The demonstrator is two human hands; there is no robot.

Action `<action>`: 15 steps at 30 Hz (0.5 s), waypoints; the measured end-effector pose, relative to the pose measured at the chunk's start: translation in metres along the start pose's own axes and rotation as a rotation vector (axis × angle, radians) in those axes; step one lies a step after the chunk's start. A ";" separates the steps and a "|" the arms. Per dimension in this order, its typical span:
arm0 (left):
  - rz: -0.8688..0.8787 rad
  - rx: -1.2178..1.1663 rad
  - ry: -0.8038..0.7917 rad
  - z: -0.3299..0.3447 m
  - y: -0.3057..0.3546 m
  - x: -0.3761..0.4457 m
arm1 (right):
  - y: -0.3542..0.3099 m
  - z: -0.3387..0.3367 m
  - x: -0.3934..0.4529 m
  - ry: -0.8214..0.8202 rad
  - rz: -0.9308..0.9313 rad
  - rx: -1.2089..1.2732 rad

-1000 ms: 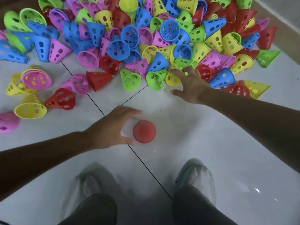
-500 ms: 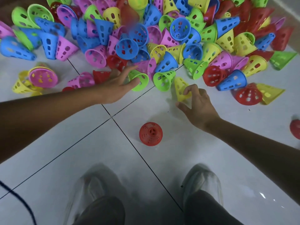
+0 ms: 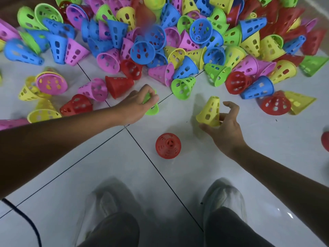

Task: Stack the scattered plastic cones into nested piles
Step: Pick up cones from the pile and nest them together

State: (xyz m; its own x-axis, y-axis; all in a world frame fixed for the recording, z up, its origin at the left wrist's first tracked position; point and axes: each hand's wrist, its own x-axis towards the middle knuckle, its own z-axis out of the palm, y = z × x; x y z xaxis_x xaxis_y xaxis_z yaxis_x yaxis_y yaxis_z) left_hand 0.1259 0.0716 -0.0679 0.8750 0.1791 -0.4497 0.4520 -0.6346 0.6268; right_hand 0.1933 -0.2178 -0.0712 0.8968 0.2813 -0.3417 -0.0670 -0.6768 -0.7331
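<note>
On the floor, left hand (image 3: 135, 106) pinches one green cone (image 3: 151, 106); right hand (image 3: 224, 125) grips one yellow cone (image 3: 210, 111).

Single head-worn wide-angle view looking steeply down at a tiled floor (image 3: 267, 139), shoes (image 3: 224, 198) near, cone pile (image 3: 160, 41) far.

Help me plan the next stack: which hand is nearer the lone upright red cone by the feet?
Right. The right hand, holding a yellow cone, sits just up and right of the red cone. The left hand, gripping a green cone, is farther, up and left.
</note>
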 end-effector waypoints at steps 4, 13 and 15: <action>0.023 -0.084 0.074 0.010 -0.010 -0.009 | -0.009 0.005 -0.023 0.008 -0.014 0.134; -0.205 -0.868 0.211 0.011 -0.002 -0.043 | -0.037 0.031 -0.075 -0.168 -0.432 -0.079; -0.266 -1.052 0.164 0.011 0.000 -0.051 | -0.031 0.037 -0.074 -0.187 -0.501 -0.145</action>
State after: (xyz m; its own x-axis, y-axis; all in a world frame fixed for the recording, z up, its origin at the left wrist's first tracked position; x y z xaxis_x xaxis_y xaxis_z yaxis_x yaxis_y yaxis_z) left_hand 0.0797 0.0541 -0.0518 0.7049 0.3628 -0.6094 0.4827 0.3841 0.7871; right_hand 0.1127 -0.1922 -0.0449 0.7095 0.7001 -0.0804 0.4203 -0.5120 -0.7491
